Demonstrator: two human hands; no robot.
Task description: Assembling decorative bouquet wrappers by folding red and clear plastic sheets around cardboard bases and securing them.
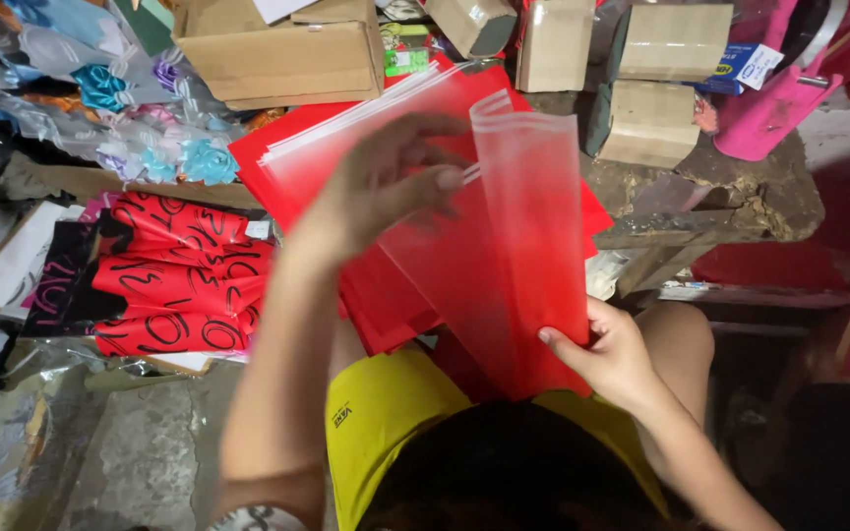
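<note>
I hold a translucent red zip bag (pixel 528 246) upright in front of me. My right hand (pixel 607 354) grips its lower edge. My left hand (pixel 386 182) reaches over its upper left part, fingers curled at the zip strip, and is blurred by motion. Under both hands lies a stack of flat red zip bags (pixel 317 138) spread over my lap.
Folded red fabric pieces with black markings (pixel 179 275) lie at the left. Brown cardboard boxes (pixel 282 54) stand behind, with more boxes (pixel 656 118) at the right. Shiny gift bows (pixel 204 157) and clear wrap pile up at the upper left. A pink object (pixel 774 103) lies upper right.
</note>
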